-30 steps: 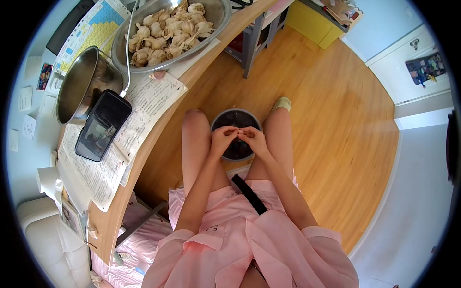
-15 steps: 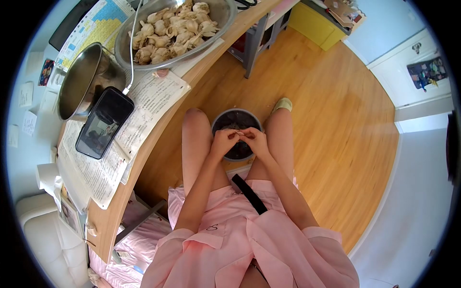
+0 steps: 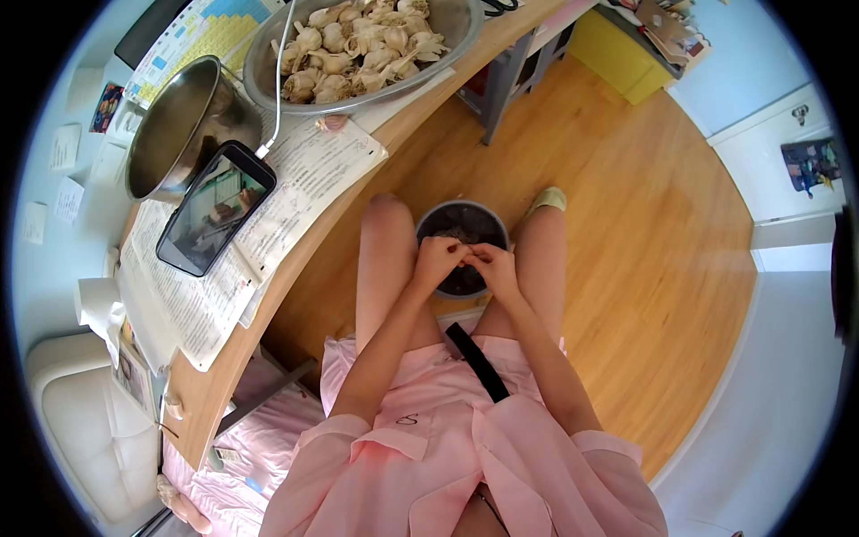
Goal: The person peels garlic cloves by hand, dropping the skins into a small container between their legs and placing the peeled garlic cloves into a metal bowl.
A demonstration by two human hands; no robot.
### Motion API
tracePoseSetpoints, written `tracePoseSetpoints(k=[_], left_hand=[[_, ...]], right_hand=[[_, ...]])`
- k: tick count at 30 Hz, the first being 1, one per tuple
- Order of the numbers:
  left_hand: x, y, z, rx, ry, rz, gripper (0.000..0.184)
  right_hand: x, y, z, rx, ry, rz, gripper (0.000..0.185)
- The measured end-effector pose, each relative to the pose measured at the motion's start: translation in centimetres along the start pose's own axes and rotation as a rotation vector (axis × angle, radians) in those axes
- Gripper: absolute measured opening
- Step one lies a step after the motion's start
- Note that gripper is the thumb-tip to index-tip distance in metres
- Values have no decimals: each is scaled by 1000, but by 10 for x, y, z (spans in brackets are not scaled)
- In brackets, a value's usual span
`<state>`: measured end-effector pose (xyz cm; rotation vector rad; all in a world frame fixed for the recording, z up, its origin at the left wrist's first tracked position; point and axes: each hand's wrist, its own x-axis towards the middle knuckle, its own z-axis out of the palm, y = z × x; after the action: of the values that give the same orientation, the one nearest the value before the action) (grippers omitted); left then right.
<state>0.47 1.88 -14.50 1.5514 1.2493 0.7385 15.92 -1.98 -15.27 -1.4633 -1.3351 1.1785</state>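
My left hand (image 3: 439,259) and my right hand (image 3: 495,266) meet fingertip to fingertip above a dark bin (image 3: 426,217) between my knees. Both are closed in a pinch on a small garlic clove, mostly hidden by the fingers. Dark contents with some pale scraps lie inside the bin. On the desk to the left, a wide metal bowl (image 3: 259,82) holds several whole garlic bulbs (image 3: 362,45). Beside it a deep steel pot (image 3: 179,125) stands tilted in the view; its inside is mostly shadowed.
A phone (image 3: 217,208) with a white cable leans against the pot, over printed sheets (image 3: 304,188) on the wooden desk (image 3: 295,277). One reddish clove (image 3: 332,123) lies by the bowl. A yellow box (image 3: 617,58) stands on the wooden floor (image 3: 644,215). A cream chair (image 3: 85,385) is at lower left.
The whole view has shifted, so the desk and bin appear further right and slightly higher. My hands stay together over the bin, with only small finger movement.
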Motion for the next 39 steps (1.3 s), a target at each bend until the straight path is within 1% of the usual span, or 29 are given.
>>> tracePoseSetpoints(k=[2, 5, 8, 11, 14, 17, 20, 23, 25, 29, 32, 35, 39], left_hand=[[1, 3, 0, -32, 14, 31, 19], [-2, 16, -5, 6, 41, 43, 16], [-1, 8, -1, -60, 203, 197, 12], [0, 2, -2, -159, 131, 116, 12], [3, 7, -7, -125, 84, 78, 10], [4, 6, -7, -171, 51, 36, 9], [3, 11, -9, -189, 62, 31, 9], [2, 7, -6, -440, 52, -85, 9], [4, -3, -3, -513, 57, -104, 9], [6, -15, -1, -658, 104, -190, 12], [4, -14, -4, -681, 143, -275, 14], [7, -20, -9, -835, 289, -365, 15], [4, -20, -13, -507, 192, -276, 13]], right_hand=[[2, -2, -2, 57, -17, 44, 21], [7, 19, 2, 237, 20, 44, 22], [8, 14, 2, 316, 24, 57, 22], [8, 19, 3, 200, 15, 39, 22], [7, 17, 4, 199, 6, 1, 24], [7, 16, 2, 234, -31, 21, 25], [7, 14, 1, 339, -64, 68, 26], [8, 19, 5, 422, -63, 41, 28], [7, 10, 5, 471, -84, 47, 29], [7, -2, 5, 488, -80, 61, 28], [7, 4, 7, 446, -44, -9, 29], [7, -8, -2, 471, 101, 27, 31], [8, -12, -7, 415, 148, 35, 34]])
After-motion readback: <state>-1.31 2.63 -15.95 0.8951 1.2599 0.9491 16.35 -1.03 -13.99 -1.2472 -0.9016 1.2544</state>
